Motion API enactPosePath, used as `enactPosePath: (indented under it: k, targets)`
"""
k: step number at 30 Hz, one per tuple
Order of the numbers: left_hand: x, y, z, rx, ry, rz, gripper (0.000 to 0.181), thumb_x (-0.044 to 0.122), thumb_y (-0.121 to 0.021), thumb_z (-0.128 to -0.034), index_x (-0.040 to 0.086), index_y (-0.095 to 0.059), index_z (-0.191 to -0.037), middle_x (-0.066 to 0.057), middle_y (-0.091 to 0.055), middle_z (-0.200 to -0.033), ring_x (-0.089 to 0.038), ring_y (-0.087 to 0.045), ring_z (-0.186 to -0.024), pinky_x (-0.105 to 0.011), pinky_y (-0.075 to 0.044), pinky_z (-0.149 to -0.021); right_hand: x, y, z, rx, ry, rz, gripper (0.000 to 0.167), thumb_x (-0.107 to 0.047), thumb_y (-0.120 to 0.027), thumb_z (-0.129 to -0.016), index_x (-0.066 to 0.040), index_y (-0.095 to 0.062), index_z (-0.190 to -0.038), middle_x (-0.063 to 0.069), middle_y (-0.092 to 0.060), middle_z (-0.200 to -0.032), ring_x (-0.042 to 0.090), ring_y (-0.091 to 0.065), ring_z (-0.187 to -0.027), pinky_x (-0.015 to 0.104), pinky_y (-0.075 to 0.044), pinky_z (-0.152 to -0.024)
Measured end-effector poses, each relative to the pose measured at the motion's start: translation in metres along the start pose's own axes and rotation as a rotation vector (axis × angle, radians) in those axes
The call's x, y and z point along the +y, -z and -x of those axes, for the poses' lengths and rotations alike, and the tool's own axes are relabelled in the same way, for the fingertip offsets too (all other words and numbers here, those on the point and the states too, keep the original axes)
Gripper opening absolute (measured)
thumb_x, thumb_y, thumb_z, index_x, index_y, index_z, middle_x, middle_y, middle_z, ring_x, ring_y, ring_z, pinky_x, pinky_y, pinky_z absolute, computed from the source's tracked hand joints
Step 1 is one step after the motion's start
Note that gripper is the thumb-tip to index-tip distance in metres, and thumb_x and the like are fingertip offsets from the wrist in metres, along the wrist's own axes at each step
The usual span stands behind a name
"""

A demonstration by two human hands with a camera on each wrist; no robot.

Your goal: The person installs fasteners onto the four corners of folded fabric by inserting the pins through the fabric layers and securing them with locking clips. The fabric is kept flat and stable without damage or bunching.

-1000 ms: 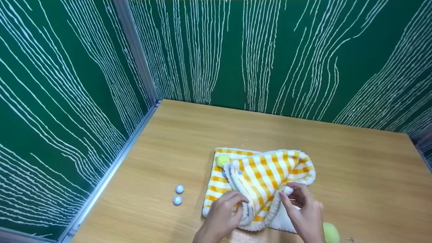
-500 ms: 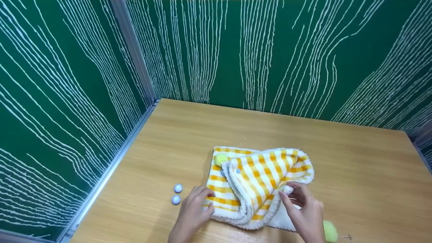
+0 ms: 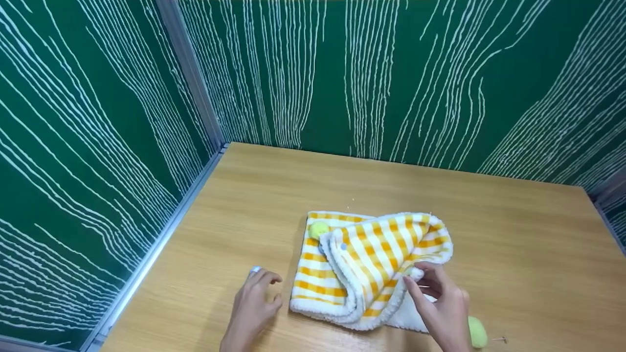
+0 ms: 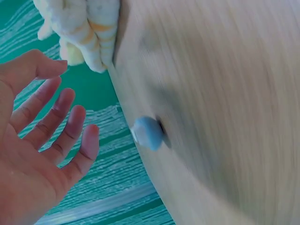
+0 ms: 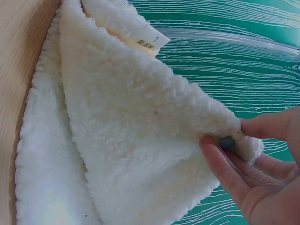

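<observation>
1. Yellow-and-white cloth [image 3: 369,266] lies partly folded on table [image 3: 259,215].
2. Right hand [image 3: 442,299], at cloth's 4 o'clock: thumb and fingers pinch its corner.
3. Left hand [image 3: 254,300], 8 o'clock: fingers loosely spread, near pale ball [image 4: 149,133].

- A wood-grained table [image 3: 269,195] bears a fleecy yellow-checked cloth [image 3: 362,274].
- At nine o'clock from the cloth, a bluish ball [image 4: 150,133].
- Toward four o'clock, a yellow-green ball [image 3: 477,332] and, beyond, a nail-like piece [image 3: 501,339].
</observation>
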State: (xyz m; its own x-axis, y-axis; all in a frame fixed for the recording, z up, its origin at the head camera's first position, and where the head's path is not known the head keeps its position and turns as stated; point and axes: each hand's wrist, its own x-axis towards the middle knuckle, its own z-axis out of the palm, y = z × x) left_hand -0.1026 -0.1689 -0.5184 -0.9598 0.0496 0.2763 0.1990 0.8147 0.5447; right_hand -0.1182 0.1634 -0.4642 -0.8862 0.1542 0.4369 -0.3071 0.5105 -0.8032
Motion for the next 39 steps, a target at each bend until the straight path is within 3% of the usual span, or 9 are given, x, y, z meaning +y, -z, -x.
enactPosePath:
  k: [4,9,15,23,30,39]
  targets:
    - [-0.009,0.004,0.000,0.010,0.023,-0.039,0.031,0.001,-0.075,-0.0668,0.011,-0.066,-0.095,0.001,-0.059,-0.092,-0.016,-0.055,-0.087,-0.028,-0.051,-0.069,-0.001,0.001,0.000,-0.010,-0.032,0.018,0.027,0.004,-0.076,-0.073,0.000,-0.064,-0.097,0.001,-0.068,-0.075,0.007,-0.065,-0.068,0.014,-0.052,-0.061]
    - [-0.019,0.007,0.001,0.001,0.056,-0.064,0.032,0.000,-0.076,-0.0662,0.010,-0.066,-0.096,-0.001,-0.060,-0.099,-0.023,-0.056,-0.094,-0.037,-0.053,-0.075,-0.001,0.002,-0.001,-0.009,-0.036,0.025,0.027,0.004,-0.076,-0.073,0.000,-0.064,-0.097,0.001,-0.067,-0.075,0.007,-0.064,-0.068,0.014,-0.052,-0.061]
    - [-0.029,0.010,0.002,0.001,0.138,-0.083,0.034,-0.001,-0.075,-0.0649,0.010,-0.067,-0.096,-0.003,-0.061,-0.103,-0.026,-0.056,-0.094,-0.044,-0.052,-0.074,-0.002,0.000,-0.002,-0.016,-0.022,0.016,0.027,0.004,-0.076,-0.073,0.000,-0.064,-0.097,0.001,-0.067,-0.074,0.007,-0.065,-0.068,0.014,-0.052,-0.061]
    - [-0.039,0.005,0.002,-0.048,0.202,-0.097,0.034,-0.002,-0.073,-0.0660,0.008,-0.067,-0.098,-0.003,-0.060,-0.103,-0.027,-0.056,-0.098,-0.046,-0.051,-0.079,-0.001,0.004,-0.001,0.004,-0.033,0.001,0.027,0.005,-0.076,-0.072,-0.003,-0.066,-0.096,0.001,-0.067,-0.074,0.004,-0.064,-0.068,0.012,-0.051,-0.062]
    - [-0.039,0.004,0.004,-0.085,0.279,-0.032,0.026,-0.002,-0.069,-0.0753,0.005,-0.066,-0.100,-0.003,-0.059,-0.104,-0.028,-0.057,-0.102,-0.047,-0.049,-0.085,0.000,0.006,0.000,0.015,-0.028,-0.017,0.027,0.004,-0.077,-0.072,-0.005,-0.066,-0.095,0.000,-0.067,-0.074,0.003,-0.064,-0.068,0.011,-0.050,-0.062]
    - [-0.040,0.005,0.004,-0.128,0.279,0.042,0.024,0.004,-0.073,-0.0779,0.001,-0.067,-0.101,-0.002,-0.059,-0.095,-0.027,-0.061,-0.096,-0.045,-0.050,-0.084,0.000,0.007,0.001,0.021,-0.025,-0.010,0.028,0.005,-0.077,-0.071,-0.005,-0.066,-0.095,0.000,-0.067,-0.073,0.005,-0.064,-0.068,0.012,-0.050,-0.061]
